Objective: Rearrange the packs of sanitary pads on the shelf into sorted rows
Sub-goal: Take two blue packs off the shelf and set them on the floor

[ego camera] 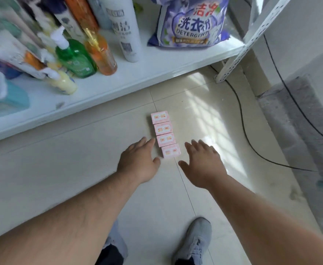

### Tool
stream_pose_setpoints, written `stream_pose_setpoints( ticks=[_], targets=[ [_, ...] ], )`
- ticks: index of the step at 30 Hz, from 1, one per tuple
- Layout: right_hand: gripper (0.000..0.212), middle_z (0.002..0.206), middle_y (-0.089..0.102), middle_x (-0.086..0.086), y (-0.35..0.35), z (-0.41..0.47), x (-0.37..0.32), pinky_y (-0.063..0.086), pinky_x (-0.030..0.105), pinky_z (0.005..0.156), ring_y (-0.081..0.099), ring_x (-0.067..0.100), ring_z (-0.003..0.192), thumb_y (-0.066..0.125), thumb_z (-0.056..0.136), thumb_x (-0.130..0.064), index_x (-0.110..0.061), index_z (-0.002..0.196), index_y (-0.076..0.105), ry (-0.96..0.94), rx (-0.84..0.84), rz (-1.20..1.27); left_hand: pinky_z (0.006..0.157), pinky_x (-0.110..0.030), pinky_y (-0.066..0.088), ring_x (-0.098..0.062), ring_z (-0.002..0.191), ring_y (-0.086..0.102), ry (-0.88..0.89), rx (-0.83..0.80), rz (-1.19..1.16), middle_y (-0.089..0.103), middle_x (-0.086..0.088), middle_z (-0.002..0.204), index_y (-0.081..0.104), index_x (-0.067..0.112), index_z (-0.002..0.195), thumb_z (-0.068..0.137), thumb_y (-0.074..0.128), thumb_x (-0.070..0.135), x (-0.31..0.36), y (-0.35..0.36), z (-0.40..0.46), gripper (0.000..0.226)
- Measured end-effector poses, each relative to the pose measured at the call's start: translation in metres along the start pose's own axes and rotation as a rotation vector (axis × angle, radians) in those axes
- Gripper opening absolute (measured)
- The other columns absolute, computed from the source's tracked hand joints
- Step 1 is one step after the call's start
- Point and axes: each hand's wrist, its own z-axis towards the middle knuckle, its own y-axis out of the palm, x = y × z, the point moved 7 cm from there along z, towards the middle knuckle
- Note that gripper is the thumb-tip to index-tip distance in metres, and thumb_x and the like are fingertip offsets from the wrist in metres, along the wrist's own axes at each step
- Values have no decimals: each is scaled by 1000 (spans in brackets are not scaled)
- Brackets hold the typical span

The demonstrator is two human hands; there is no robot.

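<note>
Several small pink packs of sanitary pads (165,133) lie in one straight row on the tiled floor, just in front of the white shelf (118,81). The nearest pack (171,151) sits between my two hands. My left hand (139,159) hovers just left of the row, fingers spread, holding nothing. My right hand (202,161) is just right of the row, also open and empty. Neither hand touches a pack.
On the shelf stand a green pump bottle (76,58), an orange bottle (101,52), a white tube (124,29) and a purple detergent bag (189,22). A shelf post (239,52) and a black cable (244,129) are at right. My grey shoe (195,240) is below.
</note>
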Motion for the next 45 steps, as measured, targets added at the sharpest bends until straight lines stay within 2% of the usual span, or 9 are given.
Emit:
stream_pose_setpoints(
  ticks=[3, 7, 15, 23, 27, 31, 34, 41, 45],
  targets=[
    [70, 163, 16, 3, -91, -60, -24, 11, 46, 122, 8, 26, 152, 39, 98, -53, -18, 155, 18, -64, -4, -116, 114, -37, 22, -22, 144, 25, 43, 43, 97, 22, 5, 160, 23, 32, 152, 94, 46, 48, 41, -80, -79, 65],
    [72, 163, 17, 4, -200, -146, -52, 11, 48, 121, 8, 26, 152, 42, 97, -53, -18, 155, 18, -109, 28, -159, 114, -39, 23, -22, 141, 28, 65, 126, 170, 29, 4, 156, 26, 31, 151, 93, 45, 50, 84, -175, -187, 64],
    [63, 148, 43, 2, -356, -290, -119, 33, 42, 111, 35, 26, 140, 50, 92, -54, -20, 144, 37, -203, 178, -210, 107, -39, 31, -22, 134, 37, 62, 316, 187, 41, 5, 148, 36, 30, 145, 92, 45, 50, 116, -305, -361, 57],
    [63, 145, 44, 5, -458, -392, -210, 39, 44, 106, 41, 29, 133, 48, 94, -55, -19, 144, 37, -231, 304, -231, 106, -42, 34, -24, 134, 39, 64, 498, 211, 41, 5, 147, 42, 32, 139, 88, 46, 50, 86, -402, -486, 54],
    [67, 149, 40, 6, -498, -438, -268, 38, 46, 109, 39, 30, 136, 47, 95, -55, -19, 149, 32, -268, 397, -252, 97, -43, 37, -26, 125, 43, 63, 594, 205, 48, 3, 138, 46, 30, 134, 88, 46, 49, 57, -450, -549, 50],
    [66, 149, 41, 4, -528, -478, -322, 40, 45, 106, 41, 28, 135, 48, 94, -54, -20, 149, 33, -290, 478, -292, 101, -43, 38, -25, 129, 42, 65, 685, 219, 45, 3, 144, 41, 30, 141, 89, 46, 50, 28, -488, -608, 56],
    [65, 148, 41, 4, -546, -506, -355, 41, 45, 105, 41, 28, 134, 48, 95, -54, -19, 148, 34, -321, 528, -306, 96, -41, 40, -26, 126, 45, 81, 766, 234, 47, 3, 141, 41, 29, 140, 90, 44, 51, 11, -513, -646, 55],
    [65, 145, 44, 2, -610, -551, -405, 43, 42, 103, 47, 27, 130, 45, 95, -58, -21, 147, 34, -350, 639, -329, 98, -39, 41, -24, 127, 45, 126, 900, 191, 46, 6, 143, 37, 33, 144, 90, 44, 49, -10, -569, -704, 56],
    [66, 148, 42, 1, -658, -563, -425, 43, 42, 104, 45, 26, 132, 47, 94, -56, -24, 149, 31, -386, 709, -323, 99, -39, 42, -24, 126, 46, 121, 959, 191, 47, 6, 141, 44, 30, 139, 90, 45, 48, -15, -607, -718, 52]
  ],
)
